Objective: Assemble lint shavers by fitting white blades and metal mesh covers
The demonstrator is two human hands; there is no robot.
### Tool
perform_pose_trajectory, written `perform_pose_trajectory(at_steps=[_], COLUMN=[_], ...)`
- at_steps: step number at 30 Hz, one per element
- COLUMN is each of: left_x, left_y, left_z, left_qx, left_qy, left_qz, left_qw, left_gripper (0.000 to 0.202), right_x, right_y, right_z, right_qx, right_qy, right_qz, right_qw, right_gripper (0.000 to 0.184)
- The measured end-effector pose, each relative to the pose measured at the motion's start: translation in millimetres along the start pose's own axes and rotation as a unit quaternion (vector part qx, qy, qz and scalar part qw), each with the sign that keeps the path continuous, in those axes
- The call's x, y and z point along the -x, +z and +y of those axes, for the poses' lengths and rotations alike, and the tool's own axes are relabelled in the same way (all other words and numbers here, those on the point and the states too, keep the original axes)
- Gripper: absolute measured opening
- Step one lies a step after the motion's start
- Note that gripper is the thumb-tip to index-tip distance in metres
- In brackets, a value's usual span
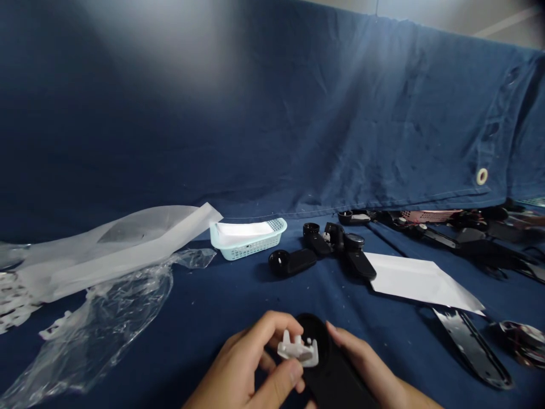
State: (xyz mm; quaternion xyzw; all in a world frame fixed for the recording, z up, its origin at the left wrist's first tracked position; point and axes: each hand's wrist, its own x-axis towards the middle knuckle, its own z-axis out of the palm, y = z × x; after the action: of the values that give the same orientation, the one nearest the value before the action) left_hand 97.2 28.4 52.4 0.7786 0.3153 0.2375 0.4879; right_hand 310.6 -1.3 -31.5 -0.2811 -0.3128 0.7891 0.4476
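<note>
Between the thumb and fingers of my left hand is a small white plastic part with upright prongs. It is held over the round end of a black plastic housing, and I cannot tell whether the two touch. My right hand grips that housing along its right side, thumb near the round rim. The housing's lower end runs out of the picture. Beyond my hands lies a black handheld piece with a round head, and several similar black pieces are grouped behind it.
On the blue cloth stands a light-green basket with white paper inside. Clear plastic wrap and a white foam sheet lie left. White paper, a long black shell and wired parts lie right. A blue curtain hangs behind.
</note>
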Motion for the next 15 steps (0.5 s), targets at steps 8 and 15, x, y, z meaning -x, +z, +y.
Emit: perform_pose_trajectory(at_steps=[8, 15], left_x=[-8, -15], left_y=[-1.0, -8.6], left_z=[-11, -20], left_qx=[0.282, 0.302], left_qy=[-0.075, -0.085], left_qz=[-0.063, -0.107], left_qw=[0.954, 0.943], left_gripper=[0.043, 0.038], right_x=[-4, -2], right_y=[-6, -7], right_z=[-3, 1], right_qx=[0.006, 0.007], right_qy=[-0.004, -0.010], right_qz=[0.006, -0.004], right_qw=[1.000, 1.000], right_gripper=[0.062, 0.065])
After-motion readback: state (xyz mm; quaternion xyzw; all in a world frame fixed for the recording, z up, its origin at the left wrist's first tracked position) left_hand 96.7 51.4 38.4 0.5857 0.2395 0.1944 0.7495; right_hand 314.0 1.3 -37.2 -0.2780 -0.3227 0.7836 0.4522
